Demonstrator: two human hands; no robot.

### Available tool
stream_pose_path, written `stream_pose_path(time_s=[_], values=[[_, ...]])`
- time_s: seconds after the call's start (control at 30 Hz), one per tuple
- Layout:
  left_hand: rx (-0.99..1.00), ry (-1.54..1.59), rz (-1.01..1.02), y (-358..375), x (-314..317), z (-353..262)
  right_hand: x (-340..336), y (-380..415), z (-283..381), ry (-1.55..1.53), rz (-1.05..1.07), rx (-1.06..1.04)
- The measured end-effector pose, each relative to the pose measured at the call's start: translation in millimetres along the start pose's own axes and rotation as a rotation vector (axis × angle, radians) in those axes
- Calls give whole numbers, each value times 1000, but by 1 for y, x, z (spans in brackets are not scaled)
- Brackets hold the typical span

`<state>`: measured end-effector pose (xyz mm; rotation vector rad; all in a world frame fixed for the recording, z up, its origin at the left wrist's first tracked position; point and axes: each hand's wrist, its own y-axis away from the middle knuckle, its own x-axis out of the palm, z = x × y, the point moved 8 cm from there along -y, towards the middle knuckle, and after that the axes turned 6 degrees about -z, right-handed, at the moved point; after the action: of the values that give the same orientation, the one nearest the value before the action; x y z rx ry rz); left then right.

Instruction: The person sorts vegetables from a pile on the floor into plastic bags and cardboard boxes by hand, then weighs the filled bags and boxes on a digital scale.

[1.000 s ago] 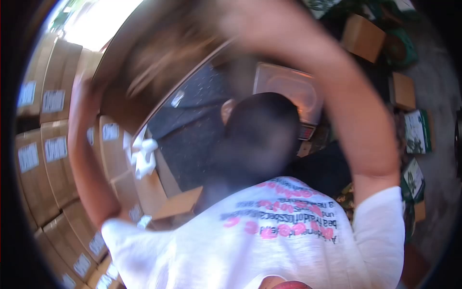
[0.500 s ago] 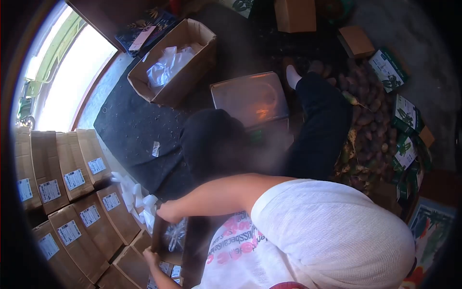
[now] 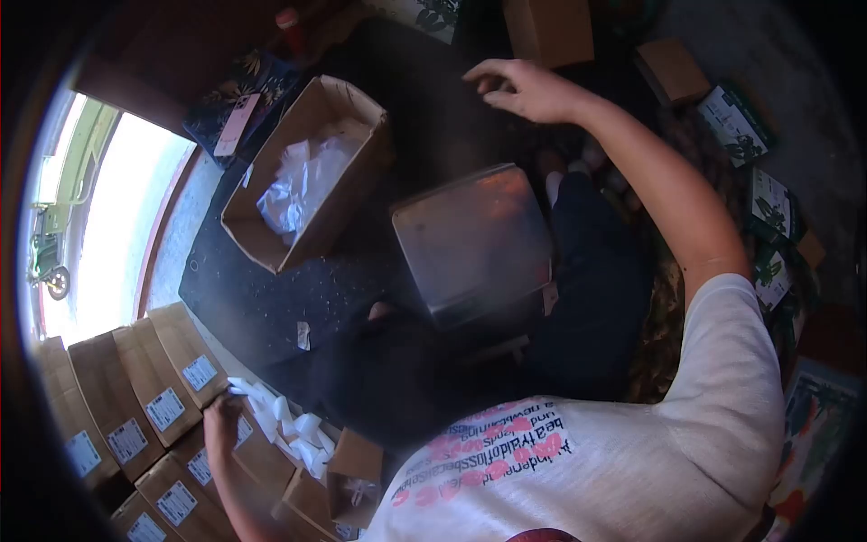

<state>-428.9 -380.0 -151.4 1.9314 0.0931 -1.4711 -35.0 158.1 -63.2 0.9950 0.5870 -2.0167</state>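
Observation:
My right hand [image 3: 526, 88] is stretched far forward above the dark floor, fingers loosely curled with nothing in them, near a closed cardboard box [image 3: 548, 27]. My left hand [image 3: 221, 423] lies low at the left on top of a labelled cardboard box [image 3: 185, 366], beside a heap of white crumpled wrappers [image 3: 291, 426]. A small open box [image 3: 354, 477] stands just right of that heap. Below my right arm is a metal scale platform [image 3: 471, 239]. An open cardboard box with white plastic inside [image 3: 302, 176] stands to its left on a black mat.
Rows of labelled cartons [image 3: 117, 425] are stacked at the lower left by a bright doorway [image 3: 99, 217]. Green printed cartons [image 3: 768, 203] and another brown box [image 3: 671, 70] lie at the right. A dark trouser leg [image 3: 591, 298] stretches beside the scale.
A second ago both arms held a cardboard box overhead. Then both hands were down at the small box. Now my right hand has swung far forward and my left rests on the cartons.

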Motion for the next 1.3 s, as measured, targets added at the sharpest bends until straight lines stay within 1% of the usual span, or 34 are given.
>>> stream_pose_path(time_s=[0.03,0.07,0.1,0.13,0.17,0.2,0.23,0.27,0.3,0.37,0.43,0.47,0.57,0.63,0.73,0.77,0.8,0.83,0.9,0.93,0.97,1.03,1.07,1.17,1.2,1.23,1.3], values=[[158,14,-124,-39,-70,-87,-1,-12,-69,-176,32,236],[77,78,-286,-89,-105,-111,-10,-20,-116,-205,-12,420],[284,113,-418,-128,-148,-176,-16,-30,-170,-109,-3,505],[287,129,-350,-169,-176,-235,-23,-39,-218,64,38,509],[504,82,-472,-206,-197,-288,-29,-43,-260,147,35,568],[554,106,-438,-237,-211,-346,-36,-45,-297,231,35,629],[822,-66,-517,-257,-216,-403,-39,-44,-326,297,32,604],[896,-6,-487,-288,-213,-446,-42,-41,-350,362,33,581],[972,56,-456,-314,-204,-488,-43,-35,-371,365,59,612],[986,126,-311,-357,-175,-563,-46,-12,-401,367,107,685],[1019,129,-257,-385,-143,-624,-46,17,-427,335,243,795],[994,181,-203,-395,-127,-647,-52,35,-438,322,307,854],[935,277,-42,-413,-83,-703,-71,97,-483,329,355,923],[913,273,69,-419,-57,-731,-96,133,-508,300,350,982],[827,305,189,-447,-6,-755,-131,179,-538,267,304,1116],[771,314,160,-456,16,-757,-142,193,-550,258,283,1165],[708,323,128,-466,40,-754,-144,211,-575,239,253,1135],[644,316,101,-483,57,-768,-161,229,-608,255,219,1164],[553,300,91,-496,81,-776,-172,247,-644,298,169,1192],[506,293,83,-500,84,-783,-188,238,-637,318,232,1324],[526,290,110,-501,89,-792,-195,240,-651,458,227,1342],[559,282,158,-499,78,-816,-206,239,-680,738,214,1357],[611,271,169,-495,70,-831,-205,233,-695,818,315,1287],[846,187,135,-475,14,-891,-195,225,-746,1047,639,1044],[991,164,-3,-474,-3,-909,-190,231,-776,1126,755,955],[1137,137,-141,-472,-19,-927,-183,231,-789,1190,887,876],[1207,153,-284,-475,-54,-967,-181,228,-802,1295,1157,701]])
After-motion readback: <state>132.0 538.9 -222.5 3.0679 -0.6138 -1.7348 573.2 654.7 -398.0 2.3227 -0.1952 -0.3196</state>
